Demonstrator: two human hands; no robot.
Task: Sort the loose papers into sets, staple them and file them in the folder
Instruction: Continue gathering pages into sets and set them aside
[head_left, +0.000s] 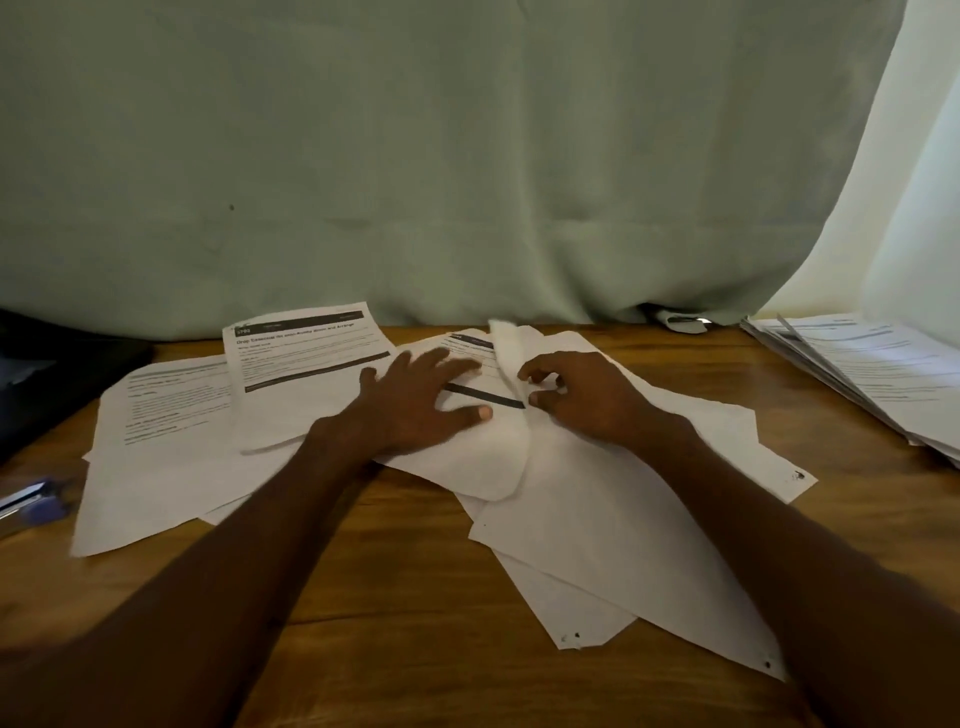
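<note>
Loose white papers lie scattered over the wooden table (415, 571). A printed sheet with a dark header (306, 353) lies face up at the back left, over another printed sheet (161, 415). Blank-side sheets (623, 519) fan out toward the front right, some with staple holes at their corners. My left hand (415, 400) lies flat with spread fingers on a printed sheet in the middle. My right hand (576, 397) pinches the curled edge of a lifted sheet (511, 353) between thumb and fingers.
A stack of printed papers (857, 374) sits at the table's right edge. A blue stapler (31, 504) lies at the left edge. A dark object, perhaps the folder (52, 374), is at the back left. A green cloth (415, 156) hangs behind.
</note>
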